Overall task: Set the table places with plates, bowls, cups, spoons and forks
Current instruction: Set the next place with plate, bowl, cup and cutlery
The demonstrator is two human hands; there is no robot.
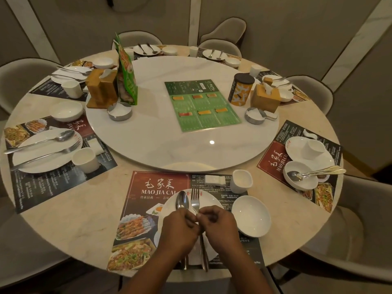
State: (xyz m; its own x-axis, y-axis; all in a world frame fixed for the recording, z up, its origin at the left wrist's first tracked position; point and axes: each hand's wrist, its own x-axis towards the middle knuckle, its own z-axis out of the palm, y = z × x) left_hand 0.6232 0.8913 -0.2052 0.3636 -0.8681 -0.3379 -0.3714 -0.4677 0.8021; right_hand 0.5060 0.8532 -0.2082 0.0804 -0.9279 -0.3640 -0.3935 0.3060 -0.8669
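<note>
Round marble bench [70,211] with a turntable [148,136] in its middle, chairs around. At the near place, both hands meet over the plate [209,199]: left hand [180,227] curled on the spoon [182,200], right hand [219,224] pinching the fork [195,201]. Each grip is pressed together on its handle. Bowl [251,216] sits just right of the plate, cup [240,181] beyond it.

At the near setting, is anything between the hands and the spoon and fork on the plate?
Nothing visible. Both the left hand and right hand are already over the handles of the spoon and fork, which lie side by side on the plate. The bowl and cup sit clear to the right.
</note>
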